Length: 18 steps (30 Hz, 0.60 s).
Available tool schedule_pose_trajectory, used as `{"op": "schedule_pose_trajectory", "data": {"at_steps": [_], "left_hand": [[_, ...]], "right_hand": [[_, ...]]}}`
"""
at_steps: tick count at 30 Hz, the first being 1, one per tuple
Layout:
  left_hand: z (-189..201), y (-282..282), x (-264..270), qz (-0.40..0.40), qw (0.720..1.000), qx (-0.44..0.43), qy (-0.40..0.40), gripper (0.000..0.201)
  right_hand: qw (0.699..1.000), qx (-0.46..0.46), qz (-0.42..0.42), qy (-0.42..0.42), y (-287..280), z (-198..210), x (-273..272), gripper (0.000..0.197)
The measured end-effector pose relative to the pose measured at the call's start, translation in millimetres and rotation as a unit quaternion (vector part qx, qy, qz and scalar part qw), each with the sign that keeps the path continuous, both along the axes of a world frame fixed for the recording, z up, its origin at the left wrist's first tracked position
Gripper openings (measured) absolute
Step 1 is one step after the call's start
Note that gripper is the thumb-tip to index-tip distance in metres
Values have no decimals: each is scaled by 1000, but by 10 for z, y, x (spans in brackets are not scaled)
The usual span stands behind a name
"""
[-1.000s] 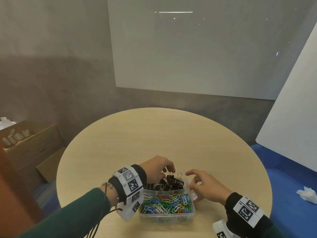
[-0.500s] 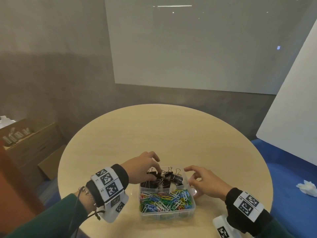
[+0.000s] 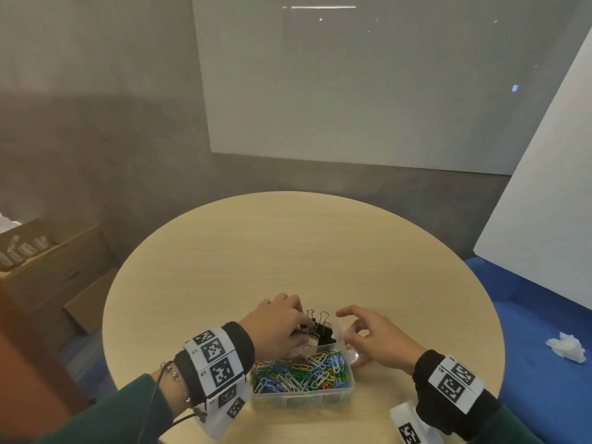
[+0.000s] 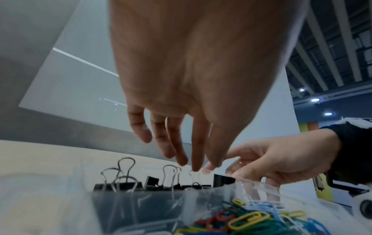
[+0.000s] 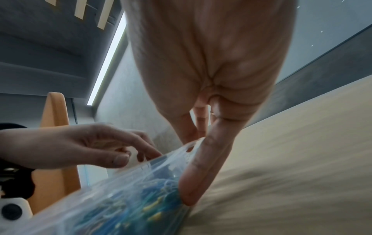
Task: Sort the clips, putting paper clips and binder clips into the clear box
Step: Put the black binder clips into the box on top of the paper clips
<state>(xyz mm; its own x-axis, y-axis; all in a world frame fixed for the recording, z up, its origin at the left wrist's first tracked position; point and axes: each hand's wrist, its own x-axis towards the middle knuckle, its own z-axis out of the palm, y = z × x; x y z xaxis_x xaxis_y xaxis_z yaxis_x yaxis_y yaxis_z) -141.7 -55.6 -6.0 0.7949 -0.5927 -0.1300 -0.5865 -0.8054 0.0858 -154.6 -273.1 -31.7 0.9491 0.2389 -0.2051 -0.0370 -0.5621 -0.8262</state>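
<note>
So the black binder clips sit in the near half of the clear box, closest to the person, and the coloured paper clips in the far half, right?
Not quite: it is the other way round. The head view shows the coloured paper clips in the near half of the clear box and the black binder clips in the far half, where the left hand reaches.

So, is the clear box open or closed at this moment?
Open. The clear box has no lid on it; the paper clips and binder clips lie uncovered, and the left hand reaches inside.
</note>
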Motion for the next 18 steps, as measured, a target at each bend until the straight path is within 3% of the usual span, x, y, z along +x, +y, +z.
{"op": "schedule_pose_trajectory", "data": {"at_steps": [3, 6, 9, 18], "left_hand": [[29, 21, 14, -48, 996, -82, -2, 33], [37, 5, -24, -103, 993, -46, 45, 35], [40, -13, -13, -85, 996, 13, 29, 31], [44, -84, 86, -24, 998, 25, 52, 35]], "right_hand": [[1000, 0, -2, -3, -2, -14, 15, 40], [1000, 3, -1, 0, 3, -24, 29, 39], [1000, 17, -1, 13, -2, -25, 28, 39], [999, 25, -2, 20, -14, -41, 26, 39]]}}
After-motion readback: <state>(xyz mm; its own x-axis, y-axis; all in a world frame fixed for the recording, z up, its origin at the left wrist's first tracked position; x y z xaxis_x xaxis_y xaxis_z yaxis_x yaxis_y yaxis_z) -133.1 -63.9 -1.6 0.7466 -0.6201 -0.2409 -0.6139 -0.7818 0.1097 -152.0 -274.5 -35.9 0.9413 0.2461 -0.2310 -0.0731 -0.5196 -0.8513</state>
